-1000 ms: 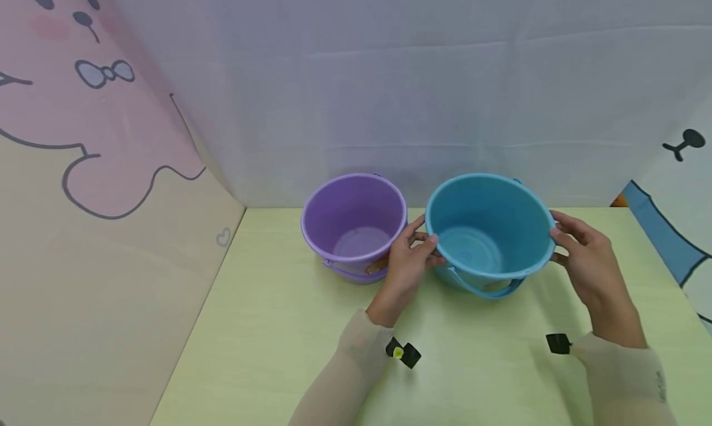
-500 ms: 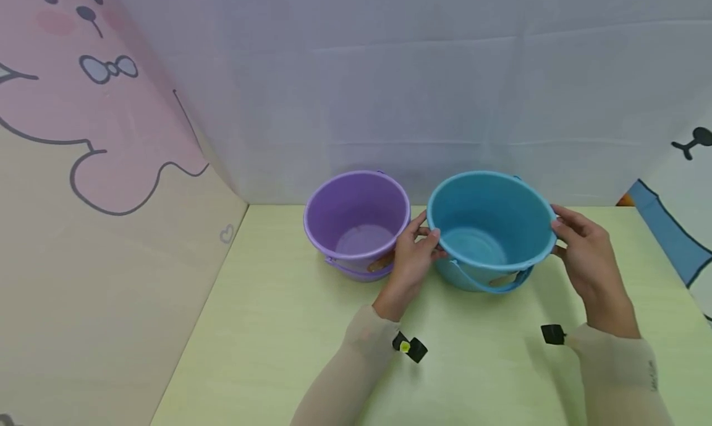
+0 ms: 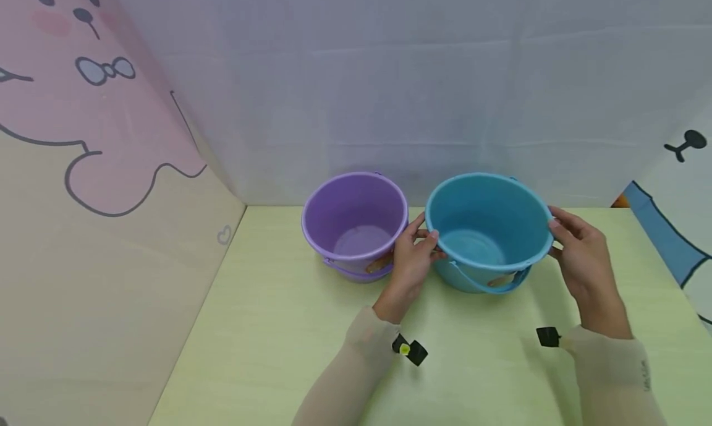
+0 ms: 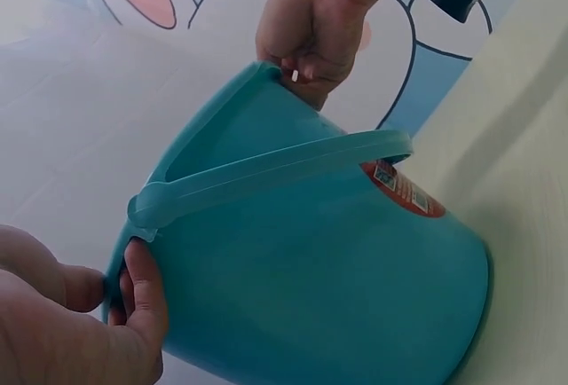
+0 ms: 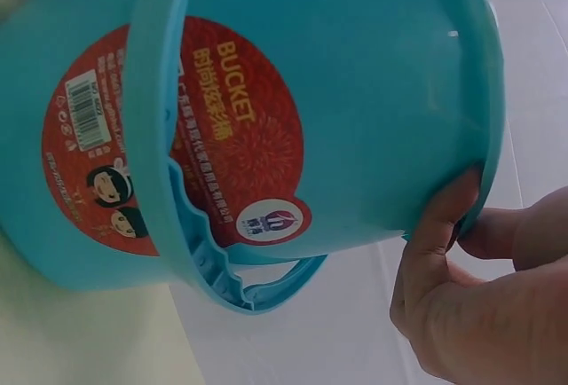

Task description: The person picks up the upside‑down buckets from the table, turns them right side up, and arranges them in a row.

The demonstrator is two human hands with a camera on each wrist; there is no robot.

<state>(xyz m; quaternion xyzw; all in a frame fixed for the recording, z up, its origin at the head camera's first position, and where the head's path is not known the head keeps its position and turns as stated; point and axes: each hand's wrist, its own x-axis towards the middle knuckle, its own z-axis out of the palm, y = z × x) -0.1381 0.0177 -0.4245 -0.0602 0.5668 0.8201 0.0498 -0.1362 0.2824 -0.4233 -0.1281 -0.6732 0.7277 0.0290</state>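
Note:
A blue bucket [image 3: 484, 228] stands upright on the table, its handle [image 3: 486, 285] hanging down at the front. My left hand [image 3: 410, 259] pinches the left side of its rim, thumb on one face and fingers beneath. On the opposite side my right hand [image 3: 584, 259] grips the rim the same way. In the right wrist view a red label [image 5: 240, 137] marks the bucket's wall, partly covered by the handle. Just left of my left hand stands a purple bucket [image 3: 356, 219], with its own handle lowered. Both buckets look empty inside.
The pale green table [image 3: 267, 352] meets a white cloth backdrop [image 3: 361, 92] right behind the buckets. A left side panel [image 3: 111, 277] carries a pink cartoon animal. Another cartoon figure [image 3: 667, 228] shows on the right panel.
The blue bucket settles very slightly and its handle shifts a little to the right. Both hands keep their hold on the rim. The purple bucket stays in place.

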